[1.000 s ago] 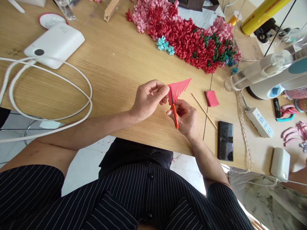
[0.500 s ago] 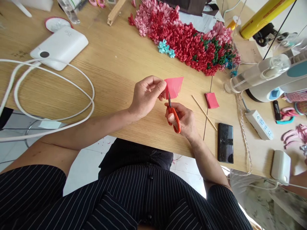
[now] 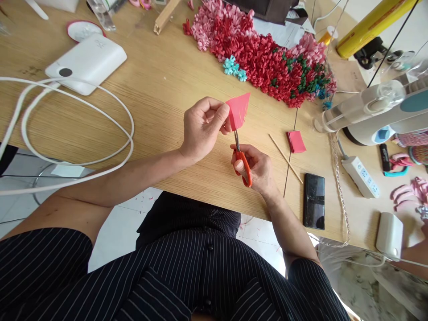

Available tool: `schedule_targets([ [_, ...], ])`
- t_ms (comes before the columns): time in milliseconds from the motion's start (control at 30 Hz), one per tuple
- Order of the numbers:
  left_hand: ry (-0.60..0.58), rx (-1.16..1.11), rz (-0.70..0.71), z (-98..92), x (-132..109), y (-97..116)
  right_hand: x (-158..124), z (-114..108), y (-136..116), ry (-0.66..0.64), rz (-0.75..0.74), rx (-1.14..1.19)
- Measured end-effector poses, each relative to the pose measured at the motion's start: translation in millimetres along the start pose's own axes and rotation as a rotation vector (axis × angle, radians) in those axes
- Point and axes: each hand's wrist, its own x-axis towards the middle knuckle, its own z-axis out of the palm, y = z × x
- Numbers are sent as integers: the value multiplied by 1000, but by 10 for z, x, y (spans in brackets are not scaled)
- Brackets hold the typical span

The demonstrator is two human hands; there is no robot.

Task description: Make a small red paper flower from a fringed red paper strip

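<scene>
My left hand [image 3: 205, 127] pinches one corner of a pinkish-red paper piece [image 3: 238, 109] whose lower right edge is cut into a fringe. Below it, my right hand [image 3: 256, 169] is closed around the orange handles of a pair of scissors [image 3: 246, 168]. The scissor blades point up, their tips at the paper's lower edge; whether they touch it I cannot tell. To the right on the table lie a small stack of red paper squares [image 3: 296, 141] and a thin wooden stick [image 3: 286, 158].
A long heap of red, pink and green paper flowers [image 3: 264, 62] spreads across the back. A white power bank [image 3: 88, 62] with a looped cable is at left. A phone [image 3: 314, 200], power strip [image 3: 361, 176] and clear bottle [image 3: 361, 104] stand right, where another person's arm [image 3: 416, 249] shows.
My left hand has lifted the paper up and slightly left, away from the scissors. The right hand and scissors have hardly moved. The whole view has shifted a little.
</scene>
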Motion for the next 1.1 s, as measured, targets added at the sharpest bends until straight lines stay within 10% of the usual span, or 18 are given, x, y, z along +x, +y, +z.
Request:
schedule_targets([
  [433, 45, -103, 297, 20, 114, -205, -18, 16, -50, 10, 4, 10],
  [1100, -28, -88, 169, -9, 32, -177, -9, 33, -33, 16, 3, 4],
])
